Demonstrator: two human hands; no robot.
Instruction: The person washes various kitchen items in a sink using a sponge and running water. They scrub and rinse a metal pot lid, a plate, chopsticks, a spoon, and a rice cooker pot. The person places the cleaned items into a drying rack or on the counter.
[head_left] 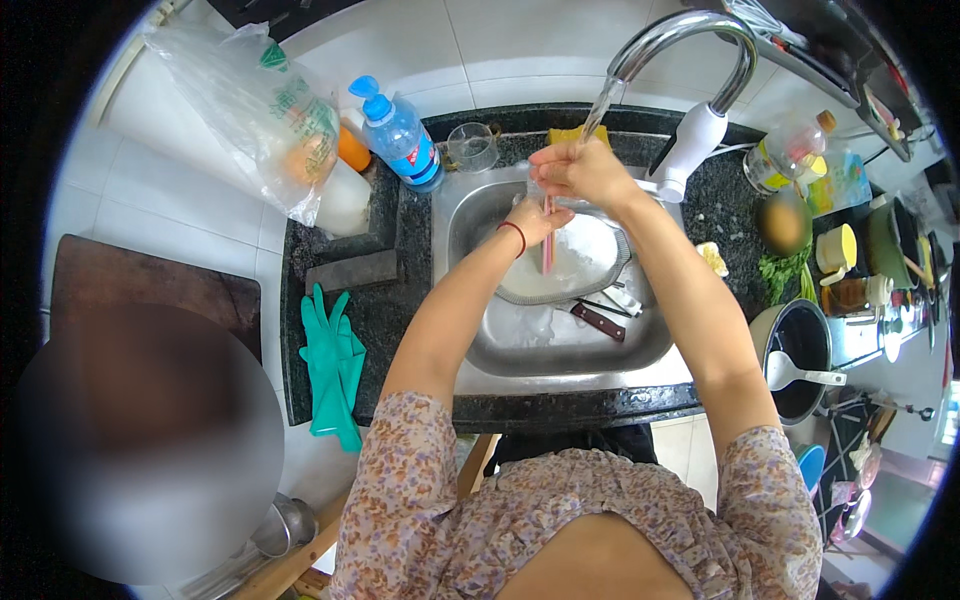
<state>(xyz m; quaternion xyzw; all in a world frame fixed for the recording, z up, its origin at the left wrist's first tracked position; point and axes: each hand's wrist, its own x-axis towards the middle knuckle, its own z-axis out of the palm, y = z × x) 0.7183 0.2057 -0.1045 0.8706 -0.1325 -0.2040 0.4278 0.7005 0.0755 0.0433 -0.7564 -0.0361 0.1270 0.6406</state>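
Over the steel sink (545, 372), my left hand (535, 222) is closed round a slim pink-and-red stick (548, 258) that points down. My right hand (580, 172) is just above it, under the tap's stream, with fingers curled together by the stick's upper end. Its fingertips partly hide what they pinch. Below both hands sits a pale round strainer (600, 262) with a mesh rim. Beside it in the sink lie a brown-handled knife (600, 322) and a white-handled tool (624, 299).
The chrome tap (735, 60) arches over from the right. A blue pump bottle (405, 145) and a glass mug (472, 147) stand behind left. Green gloves (332, 365) hang over the left counter edge. A dark pot (800, 340) with a white ladle (790, 372) is at right.
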